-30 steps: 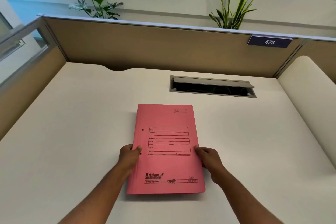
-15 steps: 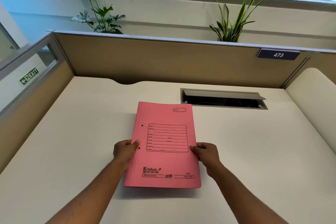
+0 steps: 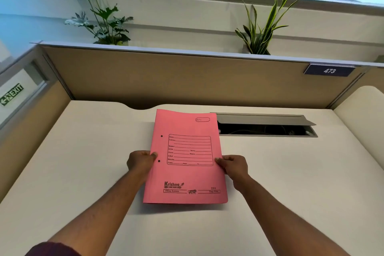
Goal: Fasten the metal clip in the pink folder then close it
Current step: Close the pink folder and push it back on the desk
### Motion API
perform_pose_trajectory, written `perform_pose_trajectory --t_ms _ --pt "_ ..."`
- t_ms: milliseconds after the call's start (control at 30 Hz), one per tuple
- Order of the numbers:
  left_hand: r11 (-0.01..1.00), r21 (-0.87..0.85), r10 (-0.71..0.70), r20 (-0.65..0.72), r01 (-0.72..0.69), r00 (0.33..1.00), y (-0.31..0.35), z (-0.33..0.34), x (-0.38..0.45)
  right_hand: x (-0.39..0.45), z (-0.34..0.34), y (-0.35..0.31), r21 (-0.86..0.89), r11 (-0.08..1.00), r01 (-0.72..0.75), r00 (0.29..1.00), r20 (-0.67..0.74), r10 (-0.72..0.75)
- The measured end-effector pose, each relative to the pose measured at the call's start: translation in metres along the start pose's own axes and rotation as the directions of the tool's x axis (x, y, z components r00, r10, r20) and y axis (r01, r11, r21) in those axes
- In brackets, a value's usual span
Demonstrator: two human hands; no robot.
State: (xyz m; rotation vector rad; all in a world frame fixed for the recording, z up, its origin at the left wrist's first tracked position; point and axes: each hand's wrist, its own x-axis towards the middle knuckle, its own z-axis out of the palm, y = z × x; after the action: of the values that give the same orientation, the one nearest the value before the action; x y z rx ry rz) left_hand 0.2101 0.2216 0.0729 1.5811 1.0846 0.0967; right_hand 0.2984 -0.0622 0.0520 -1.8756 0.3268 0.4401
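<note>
A closed pink folder with black printed lines and two small holes near its left edge is held above the white desk, tilted up toward me. My left hand grips its left edge with the thumb on the cover. Over on the folder's right edge, my right hand grips it the same way. The metal clip is hidden inside the folder.
An open grey cable slot is set into the desk behind the folder. Brown partition walls enclose the desk at the back and left, with a "473" plate. A rounded white panel rises at the right.
Both hands have lifted the folder off the desk and tilted its top edge up and away. The view has also tipped upward.
</note>
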Motion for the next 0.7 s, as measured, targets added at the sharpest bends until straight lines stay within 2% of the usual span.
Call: perform_pose_trajectory --t_ms 267,400,700 --pt "0.995 0.094 0.019 -0.03 -0.016 0.999 0.02 0.017 0.063 0.063 0.027 -0.03 -0.113 0.993 0.018 0.999 -0.037 -0.022" --pt "0.983 0.173 0.076 -0.044 -0.068 0.996 0.026 0.022 0.087 0.084 0.036 -0.037 -0.16 0.987 0.016 0.998 -0.06 -0.026" --pt "0.929 0.346 0.143 -0.001 -0.133 0.99 0.033 0.032 0.113 0.108 0.044 -0.035 -0.364 0.93 0.056 0.988 -0.113 -0.104"
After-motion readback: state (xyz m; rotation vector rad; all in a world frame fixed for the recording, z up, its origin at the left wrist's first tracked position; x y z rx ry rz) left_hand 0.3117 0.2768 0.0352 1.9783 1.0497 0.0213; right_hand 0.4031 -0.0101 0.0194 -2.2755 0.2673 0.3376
